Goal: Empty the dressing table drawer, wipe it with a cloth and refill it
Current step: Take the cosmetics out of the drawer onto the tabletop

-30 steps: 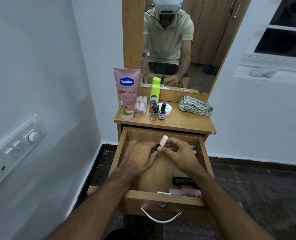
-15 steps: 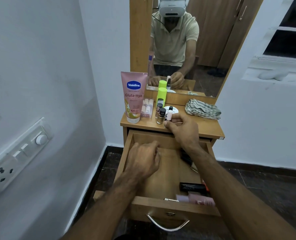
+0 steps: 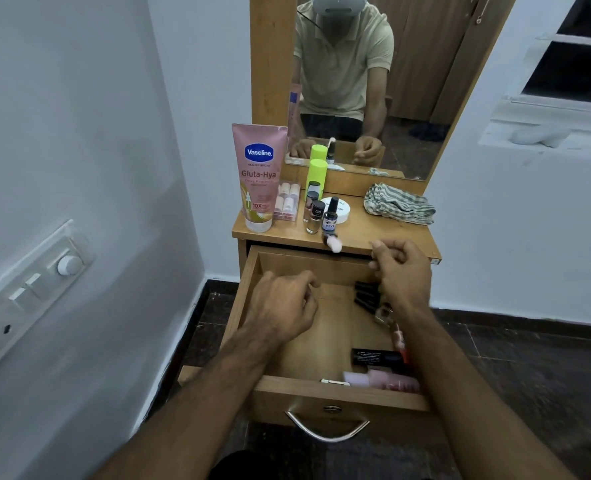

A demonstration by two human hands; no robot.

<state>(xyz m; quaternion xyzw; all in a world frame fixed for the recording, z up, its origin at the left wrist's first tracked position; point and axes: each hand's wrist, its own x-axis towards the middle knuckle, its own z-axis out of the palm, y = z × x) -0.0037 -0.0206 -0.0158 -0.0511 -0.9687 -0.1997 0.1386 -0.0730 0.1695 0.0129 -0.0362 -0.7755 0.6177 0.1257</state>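
One toppled bottle, cap toward drawer

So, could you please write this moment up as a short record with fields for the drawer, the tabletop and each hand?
drawer: pulled open; still holds dark tubes, a black box and a pink item
tabletop: Vaseline tube, green bottle, small bottles, white jar, striped cloth
white-capped bottle: lying tipped at the front edge
left hand: over the drawer, fingers curled, contents hidden
right hand: loosely curled, apparently empty
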